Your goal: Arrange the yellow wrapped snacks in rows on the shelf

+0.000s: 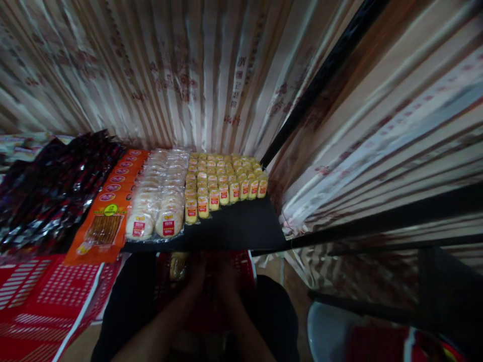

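Black table [241,226] top, and on its far half the small yellow packets [222,176] stand in tidy rows reaching back to the curtain [188,75]. The near strip of the table, in front of those rows, lies bare, so I judge the laying-out partly done with room left at that front edge. Both my hands are down below the table's near edge, inside the red basket [245,261]: my left hand [196,279] is just beside a pale yellow pack [178,265] lying there, and my right hand [226,281] is close alongside it. It is dim and blurred down there, so I cannot tell how far my fingers are open or whether they have hold of anything. Left of the yellow rows on the table sit round white cakes [160,196] in clear wrap, then orange packs [113,201] and dark shiny packets [49,191]. A black pole [320,75] slants up from the table's far right corner.
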`<state>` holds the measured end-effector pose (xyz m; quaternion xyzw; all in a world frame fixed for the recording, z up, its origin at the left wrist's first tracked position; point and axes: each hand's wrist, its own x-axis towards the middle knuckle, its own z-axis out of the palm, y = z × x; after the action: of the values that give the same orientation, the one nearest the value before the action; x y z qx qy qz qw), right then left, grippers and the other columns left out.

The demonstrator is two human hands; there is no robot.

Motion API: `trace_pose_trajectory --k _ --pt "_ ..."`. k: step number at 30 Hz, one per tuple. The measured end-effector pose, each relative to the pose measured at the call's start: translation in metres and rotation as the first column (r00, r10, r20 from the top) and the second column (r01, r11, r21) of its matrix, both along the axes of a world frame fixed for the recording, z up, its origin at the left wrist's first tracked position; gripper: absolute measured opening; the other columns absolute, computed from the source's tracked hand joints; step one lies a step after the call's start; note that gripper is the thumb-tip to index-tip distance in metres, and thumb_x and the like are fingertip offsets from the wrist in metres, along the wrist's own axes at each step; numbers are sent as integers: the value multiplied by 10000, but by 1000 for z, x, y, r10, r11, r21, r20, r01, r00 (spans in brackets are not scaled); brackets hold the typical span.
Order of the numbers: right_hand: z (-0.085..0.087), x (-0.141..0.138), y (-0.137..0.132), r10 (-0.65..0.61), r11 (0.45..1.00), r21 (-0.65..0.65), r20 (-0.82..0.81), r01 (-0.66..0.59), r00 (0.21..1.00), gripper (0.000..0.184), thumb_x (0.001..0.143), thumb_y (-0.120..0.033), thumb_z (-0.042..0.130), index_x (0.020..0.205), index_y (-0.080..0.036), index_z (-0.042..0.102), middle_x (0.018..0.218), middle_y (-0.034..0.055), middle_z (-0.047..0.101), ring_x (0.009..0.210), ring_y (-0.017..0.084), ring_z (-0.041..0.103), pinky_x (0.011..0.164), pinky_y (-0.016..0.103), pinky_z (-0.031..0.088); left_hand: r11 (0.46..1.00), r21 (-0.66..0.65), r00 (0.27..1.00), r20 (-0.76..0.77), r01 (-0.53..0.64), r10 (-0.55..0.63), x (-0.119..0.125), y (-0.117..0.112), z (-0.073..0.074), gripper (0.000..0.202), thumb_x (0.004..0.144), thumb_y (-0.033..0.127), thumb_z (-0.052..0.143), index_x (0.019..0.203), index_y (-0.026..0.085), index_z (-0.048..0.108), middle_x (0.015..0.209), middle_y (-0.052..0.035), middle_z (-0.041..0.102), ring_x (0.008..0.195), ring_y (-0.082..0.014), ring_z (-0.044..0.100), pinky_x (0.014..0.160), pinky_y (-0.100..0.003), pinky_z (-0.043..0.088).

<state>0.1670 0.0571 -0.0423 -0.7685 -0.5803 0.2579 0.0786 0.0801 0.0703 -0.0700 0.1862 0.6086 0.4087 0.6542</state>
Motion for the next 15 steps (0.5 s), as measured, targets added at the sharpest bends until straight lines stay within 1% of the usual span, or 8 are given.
trace_pose_trajectory --k 3,6,9,12,14,15 --pt "22 -3 -14 13 998 56 -41 -11 999 321 810 -102 401 1005 -194 639 1068 125 618 782 174 634 633 251 435 998 -36 995 84 -48 51 -10 -10 17 310 635 376 638 879 196 572 732 -18 663 615 -152 620 592 -291 488" --pt "40 -3 -26 38 988 154 -71 -27 997 291 817 -124 416 986 -218 634 1051 103 607 719 147 616 596 233 418 1000 -11 990 139 -22 23 -21 -17 35 324 611 436 625 791 169 596 687 -16 657 601 -153 610 588 -281 472" --pt "52 0 -35 92 959 279 -137 -51 986 246 818 -131 417 893 -215 637 950 65 606 718 130 592 622 217 423 992 122 995 96 -13 1 -32 -22 53 299 613 423 611 746 155 615 691 -17 657 653 -165 604 634 -293 468" --pt "57 4 -42 176 900 429 -179 -84 968 231 823 -147 401 782 -198 623 840 46 580 754 139 570 688 232 439 962 271 1000 -9 6 -3 -43 -30 69 221 617 365 609 693 158 627 734 -33 660 749 -180 595 730 -304 460" --pt "59 6 -47 185 865 497 -193 -66 964 238 836 -176 385 764 -187 612 829 51 567 780 149 564 713 251 450 942 333 999 -42 29 -16 -48 -37 79 165 620 330 605 648 169 628 751 -42 658 795 -185 587 778 -303 451" --pt "59 6 -49 177 852 521 -202 -47 963 243 842 -187 376 772 -184 609 843 56 567 796 153 563 723 258 455 938 345 999 -34 38 -28 -49 -42 84 145 622 315 603 637 173 626 757 -43 656 806 -185 587 788 -301 451"
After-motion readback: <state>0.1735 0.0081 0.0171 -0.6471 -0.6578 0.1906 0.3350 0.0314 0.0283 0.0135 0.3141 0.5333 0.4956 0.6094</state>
